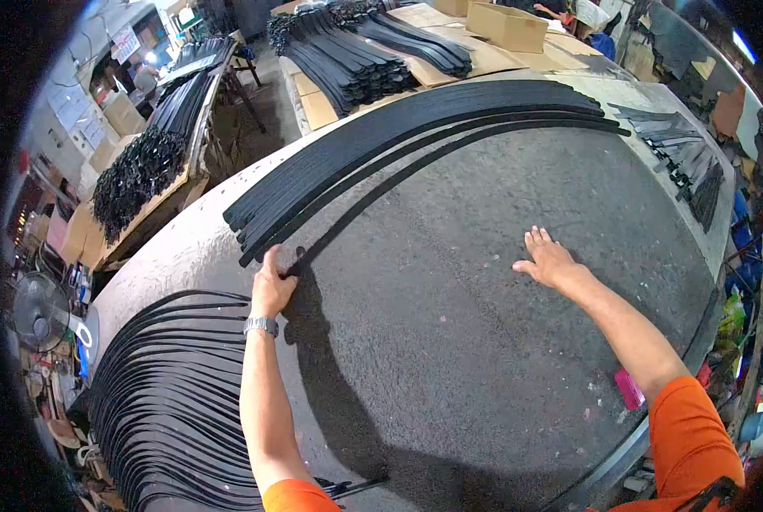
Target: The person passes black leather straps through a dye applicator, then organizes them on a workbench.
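Note:
My left hand (272, 283), with a metal-banded watch (260, 326) at its wrist, pinches the near end of a long black strap (390, 183). The strap curves away along the table to the far right, beside a row of matching black straps (407, 119) laid side by side. Over the middle right of the dark tabletop (433, 341) my right hand (550, 258) is held palm down, fingers stretched and thumb apart, with nothing in it. Left of my left forearm, many thin black straps (177, 384) hang fanned out over the table's edge.
Behind the table, bundles of black straps (347, 64) and a cardboard box (507, 27) lie on another table. More straps (147, 162) are heaped on a left-hand bench. Flat dark pieces (672, 141) lie far right, a pink object (629, 389) near my right elbow. A fan (42, 311) stands left.

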`<move>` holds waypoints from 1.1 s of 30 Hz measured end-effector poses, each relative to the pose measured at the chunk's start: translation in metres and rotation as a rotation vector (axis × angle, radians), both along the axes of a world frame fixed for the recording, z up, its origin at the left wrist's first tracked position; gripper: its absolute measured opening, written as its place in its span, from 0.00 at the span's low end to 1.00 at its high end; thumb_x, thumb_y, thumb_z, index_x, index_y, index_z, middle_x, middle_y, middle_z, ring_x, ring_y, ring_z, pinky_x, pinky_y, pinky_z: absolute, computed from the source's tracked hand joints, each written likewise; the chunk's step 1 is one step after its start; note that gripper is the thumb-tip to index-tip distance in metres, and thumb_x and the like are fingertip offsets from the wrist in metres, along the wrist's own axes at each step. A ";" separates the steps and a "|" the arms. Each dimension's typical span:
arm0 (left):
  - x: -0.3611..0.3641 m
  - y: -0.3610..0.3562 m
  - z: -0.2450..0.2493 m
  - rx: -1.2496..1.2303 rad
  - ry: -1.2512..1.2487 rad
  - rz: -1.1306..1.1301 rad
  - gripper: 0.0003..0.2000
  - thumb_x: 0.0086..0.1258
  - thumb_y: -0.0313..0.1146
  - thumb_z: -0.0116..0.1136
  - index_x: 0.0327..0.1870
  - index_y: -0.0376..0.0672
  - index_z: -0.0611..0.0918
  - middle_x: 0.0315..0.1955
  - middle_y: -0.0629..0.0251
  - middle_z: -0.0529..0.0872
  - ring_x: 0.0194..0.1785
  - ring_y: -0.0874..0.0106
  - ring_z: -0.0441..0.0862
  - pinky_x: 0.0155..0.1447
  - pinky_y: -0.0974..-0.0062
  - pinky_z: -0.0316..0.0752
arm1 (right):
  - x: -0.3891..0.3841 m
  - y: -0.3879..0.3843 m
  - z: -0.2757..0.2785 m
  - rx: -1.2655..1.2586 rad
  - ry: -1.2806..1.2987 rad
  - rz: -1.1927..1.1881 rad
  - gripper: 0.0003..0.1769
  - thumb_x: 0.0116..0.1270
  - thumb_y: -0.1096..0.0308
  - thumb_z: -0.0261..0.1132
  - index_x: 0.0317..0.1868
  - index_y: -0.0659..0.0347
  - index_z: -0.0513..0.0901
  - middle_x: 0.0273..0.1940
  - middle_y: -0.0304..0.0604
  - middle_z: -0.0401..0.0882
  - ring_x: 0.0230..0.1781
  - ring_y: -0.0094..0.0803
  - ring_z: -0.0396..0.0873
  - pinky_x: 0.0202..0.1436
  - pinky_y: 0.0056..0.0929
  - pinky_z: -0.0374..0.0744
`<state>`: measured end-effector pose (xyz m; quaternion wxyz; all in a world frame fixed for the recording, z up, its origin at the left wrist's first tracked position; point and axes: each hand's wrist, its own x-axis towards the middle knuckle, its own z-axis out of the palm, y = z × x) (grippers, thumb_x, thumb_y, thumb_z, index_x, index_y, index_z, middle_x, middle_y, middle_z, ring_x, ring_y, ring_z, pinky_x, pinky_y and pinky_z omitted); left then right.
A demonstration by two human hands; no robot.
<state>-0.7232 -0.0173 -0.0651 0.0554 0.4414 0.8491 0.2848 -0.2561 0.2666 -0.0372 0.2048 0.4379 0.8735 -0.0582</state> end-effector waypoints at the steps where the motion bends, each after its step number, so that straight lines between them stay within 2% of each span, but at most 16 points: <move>1: -0.001 0.004 -0.002 0.045 0.054 0.042 0.39 0.54 0.28 0.69 0.70 0.50 0.67 0.39 0.50 0.88 0.45 0.50 0.86 0.52 0.57 0.79 | 0.000 0.000 -0.001 -0.006 0.006 -0.002 0.50 0.71 0.36 0.54 0.78 0.67 0.51 0.80 0.57 0.42 0.81 0.49 0.43 0.79 0.50 0.58; 2: -0.002 0.009 -0.001 0.118 0.036 0.085 0.35 0.56 0.24 0.66 0.68 0.50 0.69 0.39 0.48 0.88 0.45 0.49 0.86 0.52 0.56 0.79 | 0.000 0.000 0.000 -0.013 0.011 -0.004 0.50 0.71 0.36 0.54 0.78 0.67 0.51 0.80 0.57 0.42 0.81 0.49 0.43 0.79 0.50 0.58; 6: -0.017 0.024 0.000 0.068 0.122 0.229 0.36 0.58 0.27 0.70 0.69 0.52 0.68 0.41 0.57 0.90 0.47 0.54 0.86 0.51 0.56 0.79 | -0.001 0.001 0.000 -0.009 0.004 0.005 0.50 0.71 0.36 0.54 0.78 0.68 0.51 0.80 0.57 0.43 0.81 0.50 0.44 0.78 0.50 0.59; 9: -0.019 0.027 -0.001 0.025 0.123 0.284 0.36 0.59 0.28 0.70 0.69 0.53 0.67 0.42 0.60 0.90 0.48 0.55 0.86 0.52 0.57 0.78 | -0.001 -0.001 0.003 -0.005 -0.002 0.018 0.50 0.71 0.36 0.54 0.78 0.68 0.51 0.80 0.57 0.43 0.81 0.50 0.44 0.78 0.50 0.59; 13: -0.018 0.025 -0.006 -0.064 0.164 0.363 0.36 0.61 0.32 0.70 0.71 0.56 0.66 0.44 0.66 0.90 0.51 0.61 0.86 0.56 0.53 0.73 | -0.002 -0.002 0.008 -0.013 -0.008 0.003 0.50 0.71 0.36 0.55 0.77 0.68 0.51 0.80 0.58 0.43 0.81 0.50 0.45 0.78 0.51 0.60; 14: -0.017 0.026 -0.008 -0.085 0.173 0.389 0.37 0.61 0.34 0.70 0.72 0.57 0.65 0.43 0.68 0.90 0.51 0.64 0.86 0.60 0.52 0.68 | -0.002 -0.002 0.007 -0.015 -0.007 0.003 0.50 0.71 0.37 0.55 0.77 0.68 0.51 0.80 0.58 0.43 0.81 0.50 0.45 0.78 0.51 0.59; 17: -0.018 0.023 -0.012 -0.068 0.250 0.391 0.38 0.61 0.35 0.71 0.73 0.55 0.64 0.39 0.70 0.90 0.49 0.66 0.86 0.61 0.52 0.65 | -0.002 -0.002 0.005 -0.012 0.015 -0.008 0.50 0.70 0.37 0.56 0.77 0.68 0.52 0.80 0.57 0.44 0.81 0.50 0.45 0.78 0.52 0.59; 18: -0.016 0.022 -0.011 -0.108 0.206 0.390 0.38 0.60 0.34 0.71 0.73 0.53 0.64 0.49 0.67 0.86 0.54 0.65 0.82 0.64 0.51 0.63 | -0.002 -0.001 0.004 -0.013 0.023 -0.014 0.51 0.70 0.37 0.56 0.77 0.68 0.52 0.80 0.57 0.44 0.81 0.50 0.45 0.78 0.52 0.59; 21: 0.018 0.018 -0.006 -0.054 0.539 0.469 0.39 0.59 0.34 0.70 0.73 0.51 0.64 0.61 0.62 0.77 0.61 0.63 0.76 0.65 0.50 0.62 | -0.002 -0.001 0.003 -0.018 0.046 -0.028 0.51 0.69 0.37 0.57 0.77 0.68 0.53 0.80 0.57 0.44 0.81 0.50 0.45 0.78 0.53 0.59; 22: 0.037 0.016 0.000 -0.086 0.486 0.422 0.39 0.59 0.34 0.70 0.73 0.50 0.65 0.68 0.58 0.68 0.66 0.59 0.71 0.67 0.49 0.61 | -0.002 -0.001 0.003 -0.020 0.054 -0.034 0.51 0.69 0.37 0.58 0.77 0.67 0.53 0.80 0.56 0.44 0.81 0.50 0.45 0.78 0.53 0.58; 24: 0.086 0.003 0.002 -0.067 0.531 0.227 0.34 0.60 0.37 0.69 0.69 0.46 0.69 0.69 0.54 0.69 0.72 0.56 0.66 0.69 0.48 0.60 | -0.001 -0.001 0.003 -0.026 0.063 -0.048 0.51 0.69 0.37 0.58 0.77 0.67 0.53 0.80 0.55 0.45 0.81 0.49 0.45 0.78 0.53 0.58; 26: 0.148 -0.017 0.000 -0.258 0.378 -0.026 0.30 0.65 0.43 0.64 0.65 0.37 0.72 0.69 0.44 0.69 0.74 0.52 0.64 0.73 0.45 0.57 | -0.001 -0.001 0.004 -0.033 0.067 -0.060 0.51 0.69 0.37 0.59 0.78 0.66 0.53 0.80 0.54 0.45 0.81 0.48 0.45 0.78 0.53 0.58; 29: 0.261 -0.056 0.024 -0.356 0.173 -0.171 0.41 0.68 0.54 0.59 0.72 0.28 0.63 0.72 0.29 0.58 0.76 0.37 0.54 0.77 0.47 0.53 | -0.001 -0.007 0.007 -0.013 0.103 -0.072 0.49 0.69 0.39 0.59 0.77 0.65 0.54 0.80 0.52 0.47 0.81 0.49 0.47 0.78 0.54 0.57; 30: 0.287 -0.072 0.022 -0.387 0.181 -0.231 0.47 0.64 0.59 0.61 0.73 0.27 0.60 0.71 0.28 0.57 0.75 0.35 0.54 0.75 0.46 0.55 | 0.000 -0.010 0.004 0.007 0.118 -0.071 0.47 0.71 0.40 0.58 0.77 0.65 0.55 0.80 0.53 0.47 0.80 0.48 0.48 0.78 0.54 0.58; 32: 0.338 -0.096 0.032 -0.457 0.153 -0.277 0.47 0.63 0.58 0.63 0.73 0.28 0.61 0.72 0.29 0.56 0.76 0.37 0.53 0.76 0.47 0.56 | 0.003 -0.023 0.001 0.047 0.146 -0.091 0.43 0.73 0.42 0.54 0.77 0.64 0.56 0.79 0.54 0.48 0.80 0.47 0.50 0.77 0.55 0.59; 33: 0.354 -0.105 0.027 -0.480 0.143 -0.277 0.47 0.63 0.58 0.63 0.73 0.29 0.62 0.72 0.30 0.56 0.77 0.37 0.52 0.76 0.47 0.57 | 0.001 -0.038 0.006 0.085 0.078 -0.051 0.39 0.75 0.45 0.53 0.75 0.65 0.61 0.78 0.54 0.53 0.78 0.46 0.55 0.76 0.55 0.60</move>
